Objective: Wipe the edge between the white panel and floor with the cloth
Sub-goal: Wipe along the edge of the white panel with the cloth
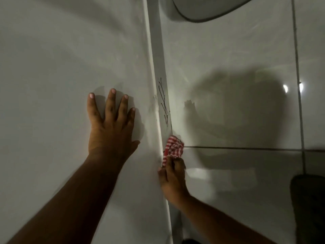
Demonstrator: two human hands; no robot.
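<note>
The white panel fills the left half of the view, and its narrow edge strip runs down the middle to meet the glossy tiled floor. Thin black scribble marks lie on that strip. My left hand rests flat on the panel with its fingers spread. Lower down, my right hand is closed on a bunched red-and-white checked cloth, which presses into the seam just below the marks.
A white rounded fixture with a dark rim sits at the top. Grey grout lines cross the floor tiles. A dark object stands at the lower right edge. My shadow falls on the floor tiles.
</note>
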